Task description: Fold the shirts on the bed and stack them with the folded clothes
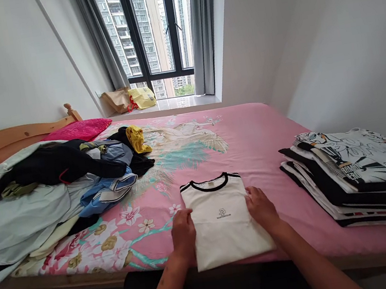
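Note:
A white T-shirt (226, 235) with a black collar and a small dark chest print lies folded into a rectangle at the bed's front edge, collar away from me. My left hand (183, 232) is closed at its left side, fingers curled against the edge. On the opposite side, my right hand (261, 206) pinches the right edge, thumb toward the shirt. Some fingertips are hidden at both edges. The shirt's lower end reaches the mattress edge, just above my dark-clad legs.
Loose clothes (51, 203) are heaped on the bed's left. A stack of folded shirts (367, 169) stands at the right. A pink flowered sheet (247, 140) covers the bed. Behind are a pink pillow (79, 130) and bags (142, 97) on the windowsill.

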A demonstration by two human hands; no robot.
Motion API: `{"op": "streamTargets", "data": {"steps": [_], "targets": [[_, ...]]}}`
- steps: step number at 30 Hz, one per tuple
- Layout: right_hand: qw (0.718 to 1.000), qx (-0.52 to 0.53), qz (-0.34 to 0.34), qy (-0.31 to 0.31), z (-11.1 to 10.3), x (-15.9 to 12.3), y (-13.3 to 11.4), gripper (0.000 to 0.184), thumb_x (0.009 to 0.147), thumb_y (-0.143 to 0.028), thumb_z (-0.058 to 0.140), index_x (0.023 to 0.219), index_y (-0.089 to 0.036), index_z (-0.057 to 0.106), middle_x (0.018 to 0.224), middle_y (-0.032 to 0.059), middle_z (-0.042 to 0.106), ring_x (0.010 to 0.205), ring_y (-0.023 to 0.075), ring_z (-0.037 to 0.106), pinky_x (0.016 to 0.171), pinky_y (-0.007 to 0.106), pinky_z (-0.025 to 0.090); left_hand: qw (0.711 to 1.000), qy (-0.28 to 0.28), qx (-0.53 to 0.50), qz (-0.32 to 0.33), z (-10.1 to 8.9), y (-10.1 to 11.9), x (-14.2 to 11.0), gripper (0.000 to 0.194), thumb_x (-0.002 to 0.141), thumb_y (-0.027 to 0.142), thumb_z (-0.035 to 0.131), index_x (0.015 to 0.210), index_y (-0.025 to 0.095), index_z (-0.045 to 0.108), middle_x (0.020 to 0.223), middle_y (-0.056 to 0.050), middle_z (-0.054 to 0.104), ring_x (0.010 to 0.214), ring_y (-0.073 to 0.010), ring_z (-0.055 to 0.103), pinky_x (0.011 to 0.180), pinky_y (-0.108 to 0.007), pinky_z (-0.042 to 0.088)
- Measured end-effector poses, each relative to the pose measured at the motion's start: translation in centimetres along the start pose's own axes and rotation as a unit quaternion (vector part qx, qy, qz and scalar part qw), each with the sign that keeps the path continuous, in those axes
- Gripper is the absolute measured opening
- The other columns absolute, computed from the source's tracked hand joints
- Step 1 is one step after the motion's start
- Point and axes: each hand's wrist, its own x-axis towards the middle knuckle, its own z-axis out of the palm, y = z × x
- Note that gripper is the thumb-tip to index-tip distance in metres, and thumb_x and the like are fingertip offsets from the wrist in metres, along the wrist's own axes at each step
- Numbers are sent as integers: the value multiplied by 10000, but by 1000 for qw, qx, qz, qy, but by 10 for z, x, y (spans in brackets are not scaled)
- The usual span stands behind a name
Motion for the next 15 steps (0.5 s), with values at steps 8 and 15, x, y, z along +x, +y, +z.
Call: {"op": "streamTargets", "data": {"steps": [8, 15], "targets": [[982, -124, -63, -131, 37, -16, -23, 671, 897, -491, 329, 1441, -104, 272, 1519, 99, 206, 1406, 236, 125, 1141, 465, 74, 974, -123, 189, -26, 37, 25, 17, 739, 842, 509, 404, 1425, 66, 303, 1514, -166, 216, 1409, -303, 135, 1133, -521, 46], [980, -161, -14, -117, 32, -8, -26, 645, 932, -465, 210, 1473, -116, 173, 1543, 51, 77, 1419, 204, 20, 1126, 492, -48, 970, -97, 224, -9, 36, 22, 25, 703, 876, 462, 347, 1445, 61, 249, 1536, -150, 103, 1424, -273, 33, 1115, -536, -53]]}}
